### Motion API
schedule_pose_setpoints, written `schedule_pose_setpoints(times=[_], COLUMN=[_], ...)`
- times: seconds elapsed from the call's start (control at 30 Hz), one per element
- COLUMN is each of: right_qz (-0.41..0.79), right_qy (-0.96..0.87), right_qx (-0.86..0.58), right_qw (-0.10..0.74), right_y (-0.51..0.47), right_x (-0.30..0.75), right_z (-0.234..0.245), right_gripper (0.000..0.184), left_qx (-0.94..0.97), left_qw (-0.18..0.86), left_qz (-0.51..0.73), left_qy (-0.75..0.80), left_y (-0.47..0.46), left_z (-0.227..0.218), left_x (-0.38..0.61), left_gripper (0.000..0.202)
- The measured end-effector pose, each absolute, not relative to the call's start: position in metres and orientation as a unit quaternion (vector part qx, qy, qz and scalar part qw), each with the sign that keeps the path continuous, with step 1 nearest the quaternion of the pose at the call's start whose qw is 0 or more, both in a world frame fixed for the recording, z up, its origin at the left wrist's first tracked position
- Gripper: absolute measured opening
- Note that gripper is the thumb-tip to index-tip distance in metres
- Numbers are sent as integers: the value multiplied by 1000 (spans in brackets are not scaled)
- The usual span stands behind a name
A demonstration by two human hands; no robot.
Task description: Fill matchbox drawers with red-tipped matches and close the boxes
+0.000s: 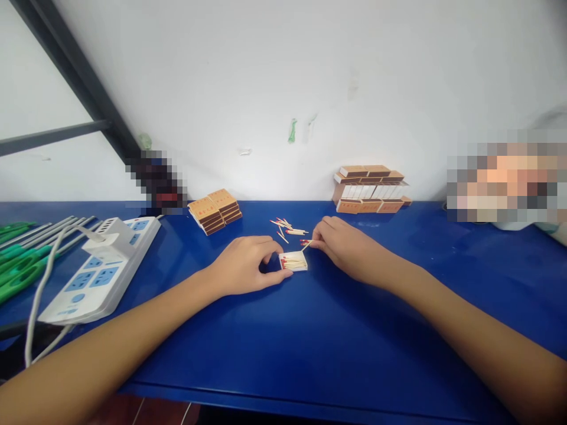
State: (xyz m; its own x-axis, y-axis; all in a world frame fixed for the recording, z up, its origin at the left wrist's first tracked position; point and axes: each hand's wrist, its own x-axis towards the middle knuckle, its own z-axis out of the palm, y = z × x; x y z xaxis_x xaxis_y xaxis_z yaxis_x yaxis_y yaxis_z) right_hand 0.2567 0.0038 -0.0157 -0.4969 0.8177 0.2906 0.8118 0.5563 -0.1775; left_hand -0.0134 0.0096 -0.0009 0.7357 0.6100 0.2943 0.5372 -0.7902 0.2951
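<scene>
A small white matchbox tray (302,269) lies on the blue table, with several red-tipped matches (292,261) inside it. My left hand (248,264) grips the tray's left end between thumb and fingers. Close to the tray's upper right corner, my right hand (334,239) pinches a few matches (306,243), their red heads pointing left. One of these slants down toward the tray's rim. Just behind the tray, several loose matches (286,226) are scattered on the table.
Stacked matchboxes (215,211) stand back left; a larger stack (371,190) is against the wall at right. A white power strip (104,277) with a plugged-in adapter and cable lies left, beside green-handled scissors (22,268) and metal rods. Blurred items sit far right.
</scene>
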Motion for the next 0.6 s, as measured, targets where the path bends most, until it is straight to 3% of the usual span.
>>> schedule_pose_setpoints(times=[0.2, 0.43, 0.6], right_qz=[-42, -182, -224], right_qy=[-863, -832, -829], right_qx=[-487, -522, -512], right_qw=[130, 50, 38], right_y=[9, 8, 6], right_x=[262, 265, 266], right_z=[-16, -1, 0], right_gripper=[30, 30, 27], left_qx=[928, 930, 930], left_qw=[97, 95, 94], left_qz=[186, 190, 190], left_qy=[308, 301, 300], left_y=[10, 10, 10], left_z=[-1, -1, 0], left_x=[-14, -14, -14], left_gripper=[34, 33, 33])
